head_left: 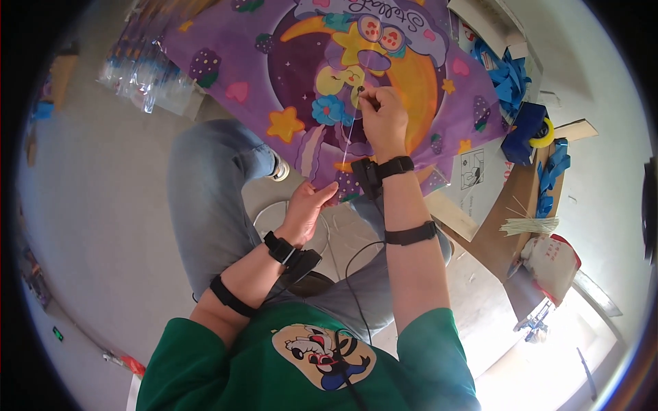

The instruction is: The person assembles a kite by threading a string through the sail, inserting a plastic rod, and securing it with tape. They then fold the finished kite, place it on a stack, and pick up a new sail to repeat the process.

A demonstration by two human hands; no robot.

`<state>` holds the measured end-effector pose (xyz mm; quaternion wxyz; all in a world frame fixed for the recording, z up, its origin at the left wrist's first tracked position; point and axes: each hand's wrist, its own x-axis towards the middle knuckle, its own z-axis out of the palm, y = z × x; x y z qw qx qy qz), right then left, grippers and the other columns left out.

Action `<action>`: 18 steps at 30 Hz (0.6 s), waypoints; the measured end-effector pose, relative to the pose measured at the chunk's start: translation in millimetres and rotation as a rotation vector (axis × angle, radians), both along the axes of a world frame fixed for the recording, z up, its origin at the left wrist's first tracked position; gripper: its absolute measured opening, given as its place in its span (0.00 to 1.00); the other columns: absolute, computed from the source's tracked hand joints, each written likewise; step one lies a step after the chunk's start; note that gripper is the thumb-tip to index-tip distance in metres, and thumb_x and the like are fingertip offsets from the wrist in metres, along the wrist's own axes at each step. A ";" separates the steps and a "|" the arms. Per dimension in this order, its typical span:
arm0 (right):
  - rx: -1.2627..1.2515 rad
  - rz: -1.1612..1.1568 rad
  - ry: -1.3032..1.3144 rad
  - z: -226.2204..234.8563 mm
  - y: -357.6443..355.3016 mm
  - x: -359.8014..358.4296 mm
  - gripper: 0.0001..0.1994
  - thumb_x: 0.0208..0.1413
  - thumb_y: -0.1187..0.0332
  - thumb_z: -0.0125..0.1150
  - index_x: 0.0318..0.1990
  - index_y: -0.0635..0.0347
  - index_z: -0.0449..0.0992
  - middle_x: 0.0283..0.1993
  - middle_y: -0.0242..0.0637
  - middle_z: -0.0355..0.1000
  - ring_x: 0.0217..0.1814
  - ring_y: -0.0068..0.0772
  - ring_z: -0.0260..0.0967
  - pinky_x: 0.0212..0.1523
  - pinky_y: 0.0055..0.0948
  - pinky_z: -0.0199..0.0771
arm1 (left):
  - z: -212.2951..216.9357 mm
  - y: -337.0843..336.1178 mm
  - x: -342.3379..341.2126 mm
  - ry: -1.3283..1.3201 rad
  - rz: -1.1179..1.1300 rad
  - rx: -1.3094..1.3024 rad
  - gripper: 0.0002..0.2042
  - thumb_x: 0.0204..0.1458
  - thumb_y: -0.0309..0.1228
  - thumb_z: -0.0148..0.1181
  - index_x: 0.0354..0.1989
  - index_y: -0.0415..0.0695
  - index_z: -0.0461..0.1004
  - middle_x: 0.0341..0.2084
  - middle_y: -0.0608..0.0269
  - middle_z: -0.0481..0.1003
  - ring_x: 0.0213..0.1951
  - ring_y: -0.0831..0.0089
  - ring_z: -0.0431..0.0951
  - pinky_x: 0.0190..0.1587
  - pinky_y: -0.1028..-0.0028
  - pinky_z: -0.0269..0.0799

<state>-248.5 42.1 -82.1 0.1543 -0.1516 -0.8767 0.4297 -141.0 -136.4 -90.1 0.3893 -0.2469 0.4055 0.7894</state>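
A purple kite (pixel 253 75), printed with a moon, stars and strawberries, spreads out in front of my knees. Its near edge is pinched between the thumb and fingers of my left hand (pixel 306 211). Over the middle of the print, my right hand (pixel 384 116) is closed in a pinch on a small dark piece (pixel 360 90). A thin white line (pixel 350 137) runs from near those fingertips down toward the left hand; whether it is a string or a rod I cannot tell. The fingers of my right hand partly hide the dark piece.
Clear plastic packages (pixel 137 61) lie at the far left. On the right are a cardboard box (pixel 490 236), blue strips (pixel 507 79), a dark blue tape dispenser (pixel 524 140) with yellow tape, a bundle of thin pale sticks (pixel 531 227) and a white bag (pixel 552 264). A black cable (pixel 348 274) hangs between my arms.
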 end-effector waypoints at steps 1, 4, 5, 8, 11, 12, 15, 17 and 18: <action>-0.021 0.001 0.002 -0.9 0.8 0.1 0.05 0.40 0.79 0.61 0.27 0.62 0.73 0.28 0.37 0.68 0.29 0.35 0.69 0.30 0.27 0.70 | 1.0 0.1 -0.5 -0.006 0.001 0.000 0.10 0.51 0.28 0.57 0.42 0.46 0.68 0.35 0.72 0.73 0.36 0.83 0.72 0.40 0.79 0.66; -0.067 -0.010 0.000 1.5 -0.7 -0.2 0.05 0.40 0.79 0.60 0.27 0.63 0.73 0.29 0.36 0.68 0.28 0.34 0.70 0.30 0.27 0.70 | 5.8 0.8 -2.9 0.026 0.004 0.042 0.11 0.52 0.28 0.56 0.43 0.46 0.68 0.37 0.72 0.73 0.38 0.82 0.72 0.41 0.79 0.66; -0.094 -0.026 -0.001 3.2 -1.8 -0.2 0.05 0.40 0.79 0.60 0.27 0.63 0.73 0.29 0.36 0.68 0.28 0.33 0.70 0.30 0.27 0.70 | 6.9 1.2 -3.3 0.013 0.006 0.038 0.11 0.52 0.28 0.56 0.44 0.46 0.67 0.37 0.72 0.73 0.38 0.83 0.72 0.42 0.79 0.66; -0.045 -0.032 0.001 4.3 -4.4 -0.4 0.05 0.40 0.79 0.60 0.26 0.63 0.73 0.29 0.36 0.68 0.28 0.33 0.70 0.30 0.27 0.70 | 8.4 -0.6 -3.9 -0.003 0.013 0.035 0.11 0.52 0.28 0.56 0.44 0.45 0.67 0.37 0.72 0.73 0.38 0.83 0.72 0.42 0.79 0.66; -0.020 -0.041 0.027 0.0 -0.8 0.3 0.05 0.40 0.79 0.60 0.26 0.62 0.73 0.29 0.36 0.68 0.28 0.33 0.69 0.31 0.28 0.69 | 7.8 2.2 -3.2 -0.006 0.013 0.041 0.11 0.52 0.28 0.56 0.44 0.45 0.67 0.36 0.72 0.73 0.37 0.83 0.72 0.41 0.79 0.66; -0.023 -0.041 0.025 -1.0 -1.7 -0.5 0.05 0.40 0.79 0.60 0.26 0.62 0.73 0.29 0.36 0.68 0.28 0.33 0.69 0.31 0.28 0.69 | 7.5 1.4 -2.6 -0.004 0.015 0.032 0.11 0.52 0.29 0.56 0.43 0.45 0.67 0.35 0.72 0.73 0.36 0.83 0.71 0.41 0.79 0.66; 0.026 -0.029 0.034 -2.0 -3.1 -2.3 0.05 0.39 0.79 0.61 0.26 0.61 0.73 0.29 0.35 0.67 0.29 0.34 0.68 0.31 0.29 0.68 | 6.7 -0.7 -2.0 0.001 0.001 -0.139 0.11 0.50 0.35 0.60 0.34 0.45 0.67 0.28 0.71 0.72 0.29 0.83 0.69 0.35 0.80 0.64; 0.011 -0.034 0.007 -1.2 -3.9 -3.2 0.05 0.39 0.78 0.61 0.26 0.60 0.73 0.28 0.35 0.67 0.30 0.35 0.67 0.32 0.30 0.68 | 11.0 -5.1 -3.9 -0.039 0.031 -0.143 0.11 0.49 0.37 0.60 0.32 0.46 0.66 0.26 0.72 0.70 0.28 0.83 0.68 0.34 0.80 0.63; 0.011 -0.035 0.009 0.0 -3.6 -3.7 0.05 0.39 0.78 0.61 0.26 0.60 0.73 0.28 0.35 0.67 0.30 0.35 0.67 0.32 0.30 0.68 | 13.0 -7.0 -5.0 -0.078 0.062 -0.148 0.12 0.49 0.39 0.60 0.30 0.46 0.65 0.24 0.73 0.69 0.28 0.83 0.67 0.33 0.81 0.62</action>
